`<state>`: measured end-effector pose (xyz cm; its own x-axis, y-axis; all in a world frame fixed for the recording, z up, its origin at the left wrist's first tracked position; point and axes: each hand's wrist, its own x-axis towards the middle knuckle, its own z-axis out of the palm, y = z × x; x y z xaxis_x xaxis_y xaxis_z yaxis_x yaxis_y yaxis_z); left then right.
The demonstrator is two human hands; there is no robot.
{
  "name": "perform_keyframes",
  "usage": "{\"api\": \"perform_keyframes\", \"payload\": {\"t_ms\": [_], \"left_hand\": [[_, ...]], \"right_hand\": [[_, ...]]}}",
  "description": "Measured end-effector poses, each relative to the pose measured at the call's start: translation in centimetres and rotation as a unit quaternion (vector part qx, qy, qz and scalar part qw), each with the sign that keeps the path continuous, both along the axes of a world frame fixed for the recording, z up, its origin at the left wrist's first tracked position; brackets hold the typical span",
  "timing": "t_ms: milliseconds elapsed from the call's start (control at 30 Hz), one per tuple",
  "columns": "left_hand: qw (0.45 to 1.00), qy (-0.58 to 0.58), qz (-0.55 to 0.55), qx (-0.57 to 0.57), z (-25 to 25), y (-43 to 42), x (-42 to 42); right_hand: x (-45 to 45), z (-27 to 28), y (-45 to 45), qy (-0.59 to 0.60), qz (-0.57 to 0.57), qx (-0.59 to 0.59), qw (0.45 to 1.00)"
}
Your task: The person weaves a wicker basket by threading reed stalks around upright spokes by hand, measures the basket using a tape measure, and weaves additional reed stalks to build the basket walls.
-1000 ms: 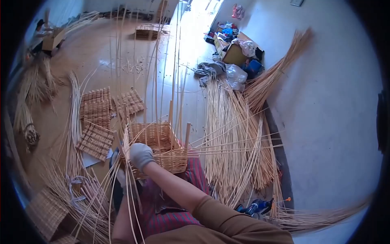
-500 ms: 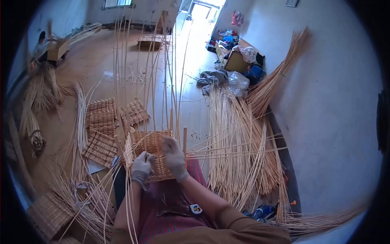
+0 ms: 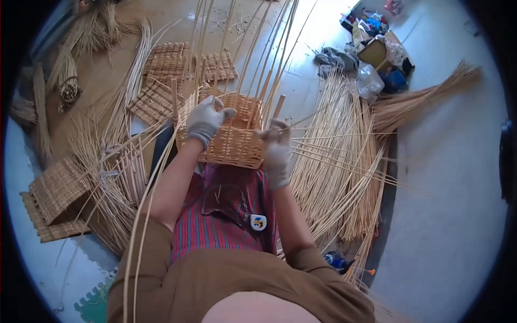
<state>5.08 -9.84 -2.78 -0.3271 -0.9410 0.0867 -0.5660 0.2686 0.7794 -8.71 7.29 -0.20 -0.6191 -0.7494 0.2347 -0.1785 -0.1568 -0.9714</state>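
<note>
A half-woven wicker basket (image 3: 234,148) sits at my lap, with long upright stakes (image 3: 237,48) rising from its walls. My left hand (image 3: 203,121), in a pale work glove, is closed at the near left part of the rim, thumb and fingers bent over the weave. At the near right corner, my right hand (image 3: 278,153), gloved too, has its fingers curled round a thin wicker strand (image 3: 304,121) that trails off to the right. A thicker wooden corner stick (image 3: 279,106) stands just beyond the right fingers. The exact fingertip contact is partly hidden.
Loose wicker strands (image 3: 339,172) cover the floor at right, beside a standing bundle (image 3: 431,97). Woven panels (image 3: 167,60) lie at the far left, another woven piece (image 3: 62,185) at near left. Bags and a box (image 3: 377,54) are piled by the wall.
The view has tilted downward, so the basket appears higher. My right hand has moved from over the basket to its near right corner. My left hand stays at the near left rim.
</note>
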Motion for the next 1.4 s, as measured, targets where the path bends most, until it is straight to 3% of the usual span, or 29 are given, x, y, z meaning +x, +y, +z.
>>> {"api": "perform_keyframes", "payload": {"t_ms": [33,100,167,267,300,333,367,400,433,467,500,533,567,600,633,700,733,800,867,1000,1067,1100,1133,1200,1233,1267,1300,1333,1400], "left_hand": [[0.999,-0.017,0.023,0.021,1.4,0.7,-0.3],[0.999,-0.021,0.039,0.016,2.4,1.8,0.1],[0.983,0.133,0.083,-0.092,1.9,2.7,0.8],[0.929,0.256,-0.016,-0.267,3.9,4.9,0.3],[0.976,0.16,-0.07,-0.132,4.4,5.8,-1.0],[0.979,0.132,-0.139,0.068,3.2,6.4,-2.4],[0.941,0.102,-0.201,0.254,1.8,6.0,-4.1],[0.942,0.103,-0.202,0.247,1.2,5.9,-5.0],[0.976,0.045,-0.169,0.129,0.2,6.4,-5.4],[0.99,-0.017,-0.136,0.01,-0.4,6.9,-5.4],[0.993,-0.006,-0.121,0.01,0.1,7.3,-5.4],[0.992,-0.008,-0.123,0.01,-0.1,7.5,-5.1],[0.993,0.008,-0.119,0.018,-0.2,7.5,-4.9],[0.993,0.03,-0.109,0.024,1.0,7.4,-4.8],[0.988,0.086,-0.102,0.083,2.1,7.8,-4.3],[0.949,0.148,-0.039,-0.277,3.4,9.1,-4.1],[0.92,0.144,-0.125,-0.342,3.6,9.2,-4.0],[0.947,0.07,-0.199,-0.242,0.2,10.1,-6.2],[0.936,0.056,-0.24,-0.25,-1.0,8.7,-6.7],[0.928,0.047,-0.243,-0.279,0.2,9.0,-6.3],[0.925,-0.189,-0.272,-0.184,2.8,9.2,-6.3],[0.919,-0.207,-0.245,-0.229,0.9,9.4,-6.6],[0.911,-0.225,-0.216,-0.272,-0.9,9.6,-6.9],[0.938,0.07,-0.227,-0.253,0.7,9.8,-4.8],[0.923,0.242,-0.212,-0.212,0.9,10.5,-3.9],[0.917,0.348,-0.187,-0.06,0.1,10.5,-3.0],[0.871,0.465,-0.135,0.079,-0.8,10.5,-2.0],[0.808,0.535,-0.085,0.232,-2.5,9.5,-1.0],[0.832,0.53,-0.03,0.159,-2.4,7.5,-0.8]], "right_hand": [[1.5,0.0,-0.1,-0.015,0.071,-0.094,0.993],[0.7,-1.1,-0.5,-0.024,0.108,-0.148,0.983],[-3.4,0.2,1.9,-0.082,-0.043,0.0,0.996],[-5.8,-0.8,3.1,-0.101,-0.124,-0.048,0.986],[-4.6,0.9,3.3,-0.12,-0.128,-0.035,0.984],[-4.1,1.9,3.1,-0.136,-0.129,-0.028,0.982],[-4.7,2.3,2.1,-0.094,-0.109,0.014,0.989],[-4.9,4.3,0.7,0.129,-0.105,-0.011,0.986],[-4.8,6.1,-1.0,0.34,-0.1,-0.03,0.934],[-5.6,6.2,-3.6,0.44,-0.084,0.006,0.894],[-6.5,6.0,-6.2,0.535,-0.064,0.041,0.841],[-7.2,5.2,-8.0,0.361,-0.029,0.002,0.932],[-7.7,4.6,-9.2,0.174,0.01,-0.04,0.984],[-8.4,5.8,-7.5,0.009,0.099,-0.233,0.967],[-8.6,6.4,-6.3,-0.046,-0.015,-0.233,0.971],[-9.3,5.0,-2.2,0.031,-0.117,-0.081,0.989],[-9.8,3.2,-1.4,0.023,-0.141,-0.057,0.988],[-11.2,0.6,0.3,-0.067,-0.147,-0.032,0.986],[-11.6,1.3,1.5,-0.099,-0.106,-0.062,0.988],[-3.8,3.8,3.0,0.108,-0.017,-0.043,0.993],[1.5,0.1,2.5,0.293,0.045,-0.034,0.954],[1.5,-0.1,2.0,0.293,0.046,-0.036,0.954],[1.4,-0.3,1.2,0.034,0.154,-0.09,0.983],[-0.1,0.8,-0.1,-0.128,0.142,-0.177,0.966],[-2.9,1.5,-0.6,-0.128,0.14,-0.181,0.965],[-6.1,1.8,-1.1,-0.017,0.083,-0.004,0.996],[-7.4,2.2,-1.3,0.09,0.019,0.174,0.98],[-7.2,1.7,-1.3,0.085,0.012,0.172,0.981],[-5.9,1.5,-1.5,0.28,0.006,0.255,0.926]]}}
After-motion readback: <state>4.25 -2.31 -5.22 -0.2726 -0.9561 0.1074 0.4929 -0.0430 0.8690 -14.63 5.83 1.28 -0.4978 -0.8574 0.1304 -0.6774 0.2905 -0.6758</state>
